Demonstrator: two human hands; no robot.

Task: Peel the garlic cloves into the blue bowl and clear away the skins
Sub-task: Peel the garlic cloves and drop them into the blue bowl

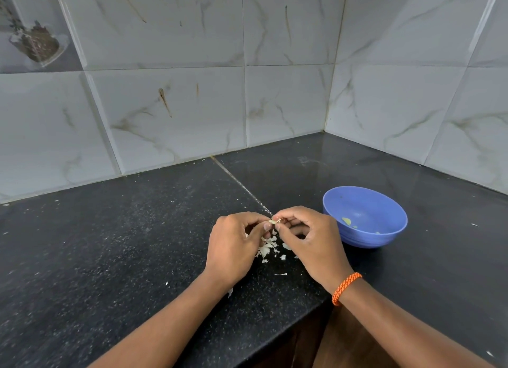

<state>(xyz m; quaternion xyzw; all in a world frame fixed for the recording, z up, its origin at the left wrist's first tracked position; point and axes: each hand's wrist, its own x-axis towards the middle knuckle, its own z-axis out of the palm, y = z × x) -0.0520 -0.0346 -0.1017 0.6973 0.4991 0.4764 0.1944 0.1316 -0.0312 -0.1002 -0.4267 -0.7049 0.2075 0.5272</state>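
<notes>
We see the left hand point(233, 246) and the right hand point(308, 238) meeting fingertip to fingertip, both pinching a small garlic clove point(275, 221) above the dark surface point(110, 257). Just beneath them lies a scatter of pale garlic skins point(268, 248). The blue bowl point(365, 216) stands just right of the right hand, with peeled pieces inside.

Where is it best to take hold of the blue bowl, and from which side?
Grip the blue bowl by its near-left rim, coming from above with the right hand. It stands upright and open, its rim is bare, and that hand is right beside it.
</notes>
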